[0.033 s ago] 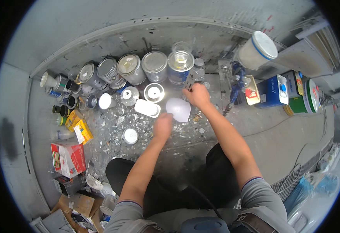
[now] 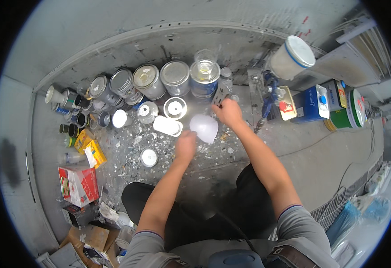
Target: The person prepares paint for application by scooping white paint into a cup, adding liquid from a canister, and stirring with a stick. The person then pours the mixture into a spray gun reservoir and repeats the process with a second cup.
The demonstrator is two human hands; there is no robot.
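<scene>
My left hand [image 2: 185, 146], a little blurred, pinches the near left edge of a pale, whitish plastic cup [image 2: 204, 128]. Its fingertips are partly hidden at the rim. Beyond the cup, my right hand [image 2: 228, 112] is closed around a flat grey strip with dark marks [image 2: 220, 95], which points up and away. Left of the cup lie a white rectangular lid or tray [image 2: 166, 125] and a round metal tin [image 2: 175, 108] with a white centre. A silver can with a small neck [image 2: 147, 112] stands beside them.
Large paint cans [image 2: 175, 76] line the back wall, with a clear cup on the blue-labelled one [image 2: 204, 80]. At right are a blue stand [image 2: 267, 96], a white bucket [image 2: 291, 58] and a blue canister [image 2: 312, 105]. Small pots, a red-white box [image 2: 78, 183] and a white round lid [image 2: 149, 157] sit left.
The pale cup has turned slightly in my left hand, its outline now rounder. My right hand keeps hold of the strip. The whole view has shifted a little.
</scene>
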